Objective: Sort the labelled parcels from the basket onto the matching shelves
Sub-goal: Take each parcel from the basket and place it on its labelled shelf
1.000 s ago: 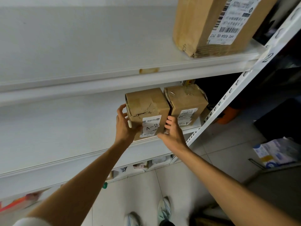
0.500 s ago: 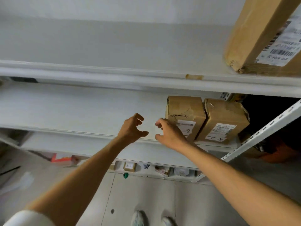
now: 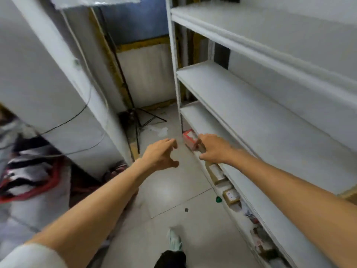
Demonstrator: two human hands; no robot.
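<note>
My left hand (image 3: 161,154) hangs in mid-air over the aisle floor, fingers loosely curled, holding nothing. My right hand (image 3: 213,148) is level with it, in front of the edge of a white shelf (image 3: 251,120), fingers also loosely curled and empty. Small brown labelled parcels (image 3: 230,196) lie on the lowest shelf under my right forearm. A red and white box (image 3: 190,138) sits at the far end of that low shelf, just beyond my right fingers. The corner of a brown box (image 3: 348,194) shows at the right edge. No basket is in view.
White shelving (image 3: 270,35) runs along the right with bare boards. A white panel (image 3: 38,74) with cables stands on the left. A black tripod (image 3: 139,120) stands at the aisle's far end. A red-rimmed heap (image 3: 29,176) lies on the floor at left. My shoe (image 3: 173,240) is below.
Both hands have let go of the A-2 parcel and drawn back from the shelf. The view has swung left down the aisle, so the two parcels are out of sight.
</note>
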